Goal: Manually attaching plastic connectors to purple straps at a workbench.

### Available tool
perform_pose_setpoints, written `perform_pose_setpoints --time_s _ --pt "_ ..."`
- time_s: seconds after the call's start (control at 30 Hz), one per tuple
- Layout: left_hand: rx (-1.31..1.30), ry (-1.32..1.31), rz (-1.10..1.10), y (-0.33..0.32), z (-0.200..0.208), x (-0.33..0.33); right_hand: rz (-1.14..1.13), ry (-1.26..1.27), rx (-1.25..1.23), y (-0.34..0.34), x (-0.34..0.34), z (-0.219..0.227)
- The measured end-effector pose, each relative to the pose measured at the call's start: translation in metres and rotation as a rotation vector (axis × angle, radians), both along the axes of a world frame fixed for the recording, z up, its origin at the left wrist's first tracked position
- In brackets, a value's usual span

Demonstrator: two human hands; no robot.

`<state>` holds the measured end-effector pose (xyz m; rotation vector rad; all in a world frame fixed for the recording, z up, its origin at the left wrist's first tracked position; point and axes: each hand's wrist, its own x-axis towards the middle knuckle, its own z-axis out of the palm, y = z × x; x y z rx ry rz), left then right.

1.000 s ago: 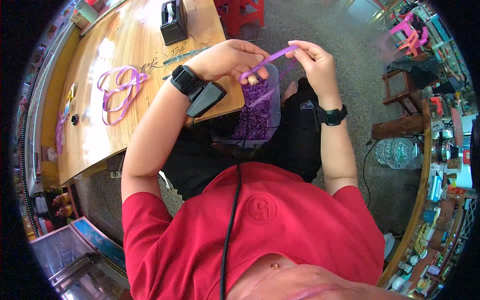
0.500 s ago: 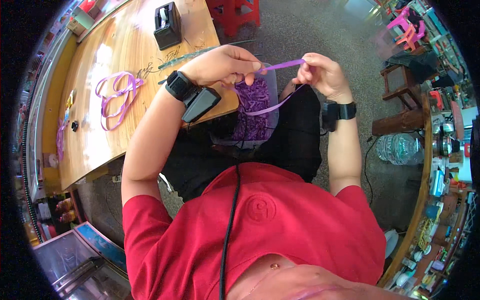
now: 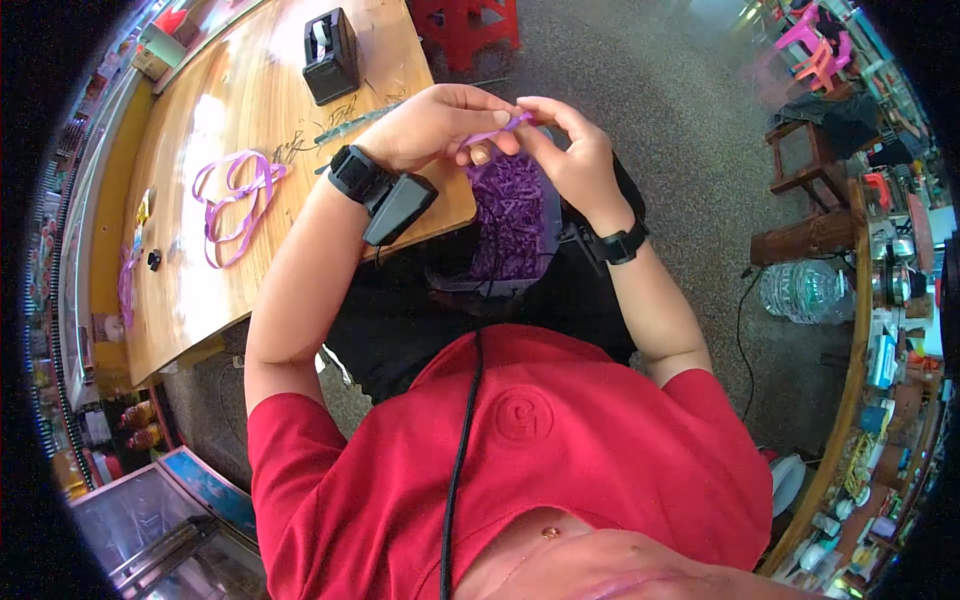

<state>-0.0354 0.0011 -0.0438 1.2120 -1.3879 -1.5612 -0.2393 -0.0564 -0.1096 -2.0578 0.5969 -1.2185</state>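
A purple ribbon [image 3: 513, 123] is pinched between my two hands, held above the corner of the wooden table. My left hand [image 3: 447, 125] closes its thumb and fingers on one part of it. Close against those fingertips, my right hand [image 3: 568, 150] also grips the ribbon with thumb and fingers. Below them stands a clear plastic bin [image 3: 553, 215] filled with many small folded purple ribbon pieces [image 3: 508, 215]. A looped length of purple ribbon [image 3: 240, 205] lies on the table, left of my left forearm.
On the wooden table [image 3: 300, 165] stand a black tape dispenser [image 3: 330, 55] and dark green wire stems [image 3: 350, 128]. A red stool [image 3: 465, 30] is beyond the table. To the right are a small wooden stool [image 3: 805, 160], a large water bottle [image 3: 800, 290] and crowded shelves [image 3: 890, 300].
My right hand has moved left, bringing its fingertips up to those of my left hand. The ribbon stretched between them has drawn together; the hanging loop no longer shows.
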Motion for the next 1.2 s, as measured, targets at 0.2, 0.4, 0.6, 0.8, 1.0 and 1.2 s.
perform_pose_setpoints --time_s 0.2,0.4,0.6,0.8,1.0,1.2 --pt "-0.002 0.027 -0.028 0.004 0.001 0.0 -0.104 -0.008 0.081 -0.003 0.002 0.003" --pt "-0.035 -0.057 -0.217 0.005 0.008 0.002 -0.205 -0.035 0.067 -0.037 -0.018 0.001" --pt "-0.252 0.126 -0.357 0.02 0.026 0.006 -0.35 0.056 0.045 -0.084 -0.049 -0.019" --pt "-0.089 0.074 -0.53 0.022 0.029 0.001 -0.359 -0.001 0.158 -0.116 -0.062 -0.041" --pt "-0.211 -0.346 -0.55 0.02 0.012 -0.012 -0.255 -0.082 0.222 -0.121 -0.048 -0.034" --pt "-0.27 -0.257 -0.146 0.004 -0.002 -0.002 -0.058 0.152 0.131 -0.1 -0.019 -0.012"
